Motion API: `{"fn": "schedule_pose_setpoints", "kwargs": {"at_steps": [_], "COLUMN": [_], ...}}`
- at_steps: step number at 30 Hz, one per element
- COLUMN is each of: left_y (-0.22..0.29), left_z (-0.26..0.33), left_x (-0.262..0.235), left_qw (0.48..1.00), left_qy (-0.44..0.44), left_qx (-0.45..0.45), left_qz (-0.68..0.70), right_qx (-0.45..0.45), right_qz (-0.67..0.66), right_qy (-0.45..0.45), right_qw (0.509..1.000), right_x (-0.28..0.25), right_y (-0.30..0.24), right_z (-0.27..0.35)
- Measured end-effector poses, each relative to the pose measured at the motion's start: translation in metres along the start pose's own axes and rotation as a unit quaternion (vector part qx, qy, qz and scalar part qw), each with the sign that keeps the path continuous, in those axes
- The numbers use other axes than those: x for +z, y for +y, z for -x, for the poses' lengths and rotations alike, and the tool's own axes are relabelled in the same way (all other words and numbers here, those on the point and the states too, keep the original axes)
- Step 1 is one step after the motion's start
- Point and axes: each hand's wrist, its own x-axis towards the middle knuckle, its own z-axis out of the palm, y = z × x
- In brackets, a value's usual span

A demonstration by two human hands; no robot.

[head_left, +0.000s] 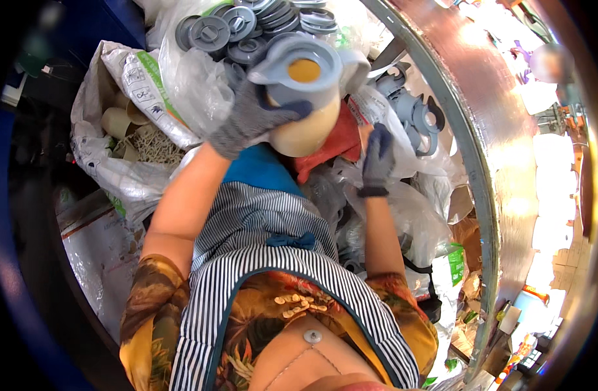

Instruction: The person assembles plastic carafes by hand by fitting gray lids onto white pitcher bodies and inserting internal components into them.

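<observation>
My left hand (260, 124), in a grey glove, grips a jug (302, 133) by the side, below its spout. The jug has a cream, see-through-looking body and a grey collar, spout and handle; its round mouth shows yellowish inside. Over my lap, behind and below the jug, lies a red cloth (331, 143), partly hidden by it. At the cloth's right end is my gloved right hand (378, 153), fingers bent and closed at its edge. Exactly how those fingers hold the cloth is partly hidden.
Grey round lids (247, 26) pile up beyond the jug on clear plastic bags. To the left, an open white sack (97, 153) holds cups and beige pieces. Grey jug collars (416, 120) lie at right, beside a metal-edged table (468, 130) curving along that side.
</observation>
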Motion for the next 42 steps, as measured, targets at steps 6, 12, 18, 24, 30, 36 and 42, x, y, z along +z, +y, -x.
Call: {"fn": "schedule_pose_setpoints", "kwargs": {"at_steps": [6, 12, 18, 24, 30, 36, 42], "left_y": [-0.095, -0.091, -0.067, 0.009, -0.010, 0.062, 0.124], "left_z": [-0.002, -0.003, -0.011, -0.095, -0.076, 0.045, 0.175], "left_x": [0.044, 0.044, 0.006, 0.040, 0.129, -0.032, -0.119], "left_qw": [0.983, 0.985, 0.951, 0.967, 0.778, 0.892, 0.906], "left_qy": [-0.025, -0.053, -0.234, -0.096, -0.214, 0.004, 0.328], "left_qx": [0.055, 0.039, -0.068, -0.022, -0.063, 0.047, -0.129], "left_qz": [-0.171, -0.157, -0.190, -0.236, -0.587, -0.449, -0.233], "right_qx": [-0.332, -0.411, -0.283, -0.125, 0.001, -0.227, 0.028], "right_qz": [0.112, -0.031, -0.068, -0.108, -0.014, 0.387, 0.156], "right_qy": [0.023, 0.029, -0.004, 0.049, -0.056, -0.223, -0.168], "right_qw": [0.936, 0.911, 0.957, 0.985, 0.998, 0.866, 0.973], "right_x": [-0.069, -0.014, 0.011, -0.046, -0.012, 0.026, 0.148], "right_y": [-0.138, -0.187, -0.164, -0.107, -0.008, 0.030, -0.021], "right_z": [-0.034, -0.071, -0.077, -0.018, 0.019, -0.019, -0.122]}}
